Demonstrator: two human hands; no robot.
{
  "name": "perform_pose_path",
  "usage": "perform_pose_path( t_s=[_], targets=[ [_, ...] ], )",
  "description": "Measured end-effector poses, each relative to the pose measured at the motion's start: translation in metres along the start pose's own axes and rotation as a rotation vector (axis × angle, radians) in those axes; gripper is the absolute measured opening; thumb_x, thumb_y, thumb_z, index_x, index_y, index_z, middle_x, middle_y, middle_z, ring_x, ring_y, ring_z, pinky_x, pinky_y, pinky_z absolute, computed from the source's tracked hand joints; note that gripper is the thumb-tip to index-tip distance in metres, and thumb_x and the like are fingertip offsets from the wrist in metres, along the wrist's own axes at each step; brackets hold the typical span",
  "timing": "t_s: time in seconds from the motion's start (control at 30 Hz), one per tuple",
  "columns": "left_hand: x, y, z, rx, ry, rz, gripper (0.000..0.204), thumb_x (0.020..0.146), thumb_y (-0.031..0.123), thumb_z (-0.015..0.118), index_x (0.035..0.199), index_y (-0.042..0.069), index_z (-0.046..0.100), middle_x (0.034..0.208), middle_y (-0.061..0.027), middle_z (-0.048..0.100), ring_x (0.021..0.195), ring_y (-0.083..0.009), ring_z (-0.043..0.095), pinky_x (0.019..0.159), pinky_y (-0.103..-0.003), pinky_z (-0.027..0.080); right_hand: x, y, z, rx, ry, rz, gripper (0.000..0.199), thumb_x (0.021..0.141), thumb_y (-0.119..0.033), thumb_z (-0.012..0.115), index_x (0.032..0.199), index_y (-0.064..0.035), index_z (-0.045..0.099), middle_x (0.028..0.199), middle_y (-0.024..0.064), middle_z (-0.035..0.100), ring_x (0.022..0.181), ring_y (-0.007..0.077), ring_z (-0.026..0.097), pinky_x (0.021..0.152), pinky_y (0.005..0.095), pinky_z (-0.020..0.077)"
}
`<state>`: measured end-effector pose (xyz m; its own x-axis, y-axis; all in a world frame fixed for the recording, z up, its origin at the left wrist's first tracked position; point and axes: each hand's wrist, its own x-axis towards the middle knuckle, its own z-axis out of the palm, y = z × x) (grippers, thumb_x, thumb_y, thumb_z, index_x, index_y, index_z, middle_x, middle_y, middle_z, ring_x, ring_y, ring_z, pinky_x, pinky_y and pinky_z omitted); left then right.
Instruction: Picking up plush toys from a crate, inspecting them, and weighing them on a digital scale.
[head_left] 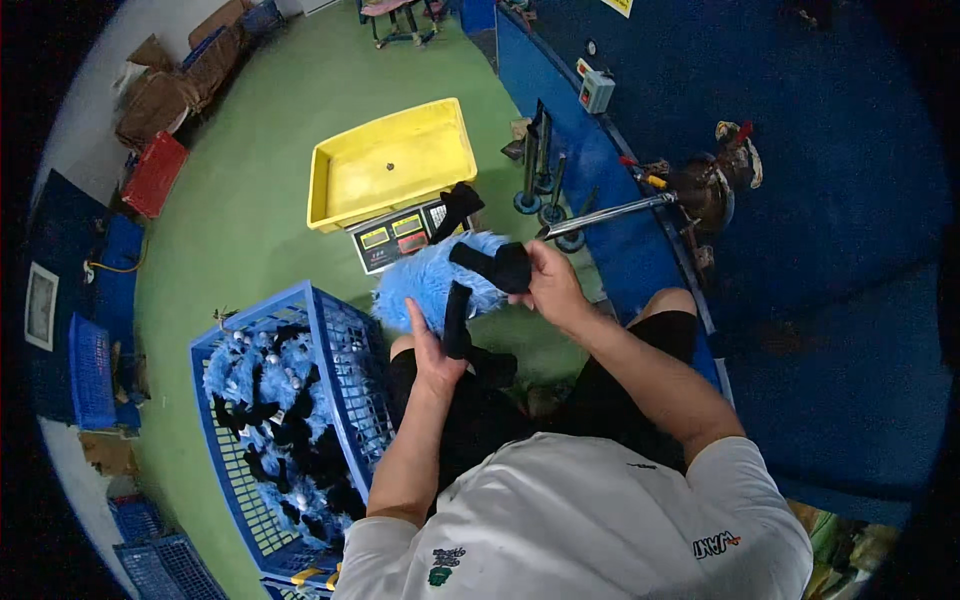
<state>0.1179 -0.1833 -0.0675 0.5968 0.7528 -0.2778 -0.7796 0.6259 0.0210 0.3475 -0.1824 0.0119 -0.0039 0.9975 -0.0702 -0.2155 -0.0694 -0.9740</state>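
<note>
A fluffy blue plush toy (420,280) with black fabric limbs is held up in front of my lap. My left hand (434,355) supports it from below and the near side, thumb against the blue fur, next to a hanging black limb (458,315). With my right hand (552,285) I pinch the end of another black limb (510,268) at the toy's right side. A further black limb sticks out at the far side, over the scale (374,242). The toy hides part of that scale.
A yellow tray (390,170) rests on the scale. By my left leg stands a blue basket (325,350) full of similar blue-and-black plush toys (285,400). To the right, a metal tube (610,213) juts from a blue machine (820,250). A red crate (155,173) lies far left.
</note>
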Motion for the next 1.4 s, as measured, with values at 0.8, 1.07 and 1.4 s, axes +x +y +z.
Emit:
perform_pose_path(
  t_s=[0.8,1.07,1.4],
  targets=[
    [-0.002,-0.004,0.013,0.139,0.37,0.277,0.072,0.09,0.072,0.054,0.129,0.012,0.066,0.119,-0.0022,0.072,0.086,-0.0162,0.068,0.07,-0.023,0.053,-0.003,-0.017,0.004,-0.035,0.153,-0.051,0.008,0.099,-0.011,0.056,0.1,-0.0039,0.06,0.078,0.0022,0.059,0.053,0.0097,0.055,0.049,0.0248,0.0405],
    [0.009,0.013,-0.027,0.029,0.326,0.178,0.071,0.09,0.074,0.052,0.124,0.014,0.068,0.105,0.0013,0.076,0.057,-0.0155,0.062,0.044,-0.022,0.044,-0.004,-0.027,0.001,0.0,0.201,0.039,0.013,0.101,-0.014,0.055,0.094,-0.0042,0.06,0.076,0.0021,0.058,0.052,0.0098,0.053,0.048,0.0255,0.0413],
    [-0.007,0.018,-0.019,0.185,0.061,0.111,0.072,0.091,0.075,0.047,0.127,0.016,0.067,0.107,0.0013,0.075,0.058,-0.0177,0.062,0.048,-0.023,0.046,0.025,0.015,-0.018,0.552,0.352,0.089,0.008,0.098,-0.012,0.056,0.093,-0.006,0.06,0.075,0.0024,0.056,0.058,0.0131,0.052,0.053,0.03,0.0432]
  ],
)
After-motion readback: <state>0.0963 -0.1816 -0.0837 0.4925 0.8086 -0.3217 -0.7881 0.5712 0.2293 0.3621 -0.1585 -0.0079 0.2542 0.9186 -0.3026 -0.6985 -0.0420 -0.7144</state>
